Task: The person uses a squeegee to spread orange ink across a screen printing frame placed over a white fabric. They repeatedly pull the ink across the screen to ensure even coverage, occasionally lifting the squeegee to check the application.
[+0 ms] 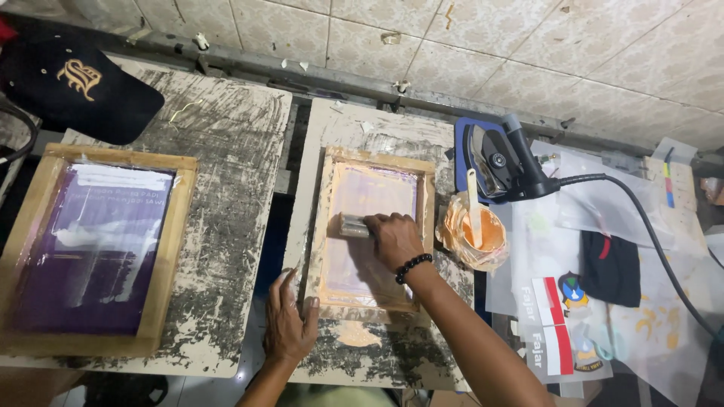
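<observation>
Paint-caked board [392, 354] under framed screen [375, 234]; tiled wall [528, 45] behind.

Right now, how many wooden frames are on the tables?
2. A big wooden frame with a purple screen lies on the left table. A smaller wooden frame lies on the middle table, under the left hand and right hand. None seems hidden.

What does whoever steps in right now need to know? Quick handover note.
Right hand grips a squeegee inside the small wooden screen frame, partway down the mesh. Left hand lies flat on the frame's lower left corner, steadying it. Orange ink tub with a stick sits right of the frame. Orange ink already covers the mesh; the stroke is mid-way, lower part left. A second, purple screen lies on the left board, untouched.
</observation>
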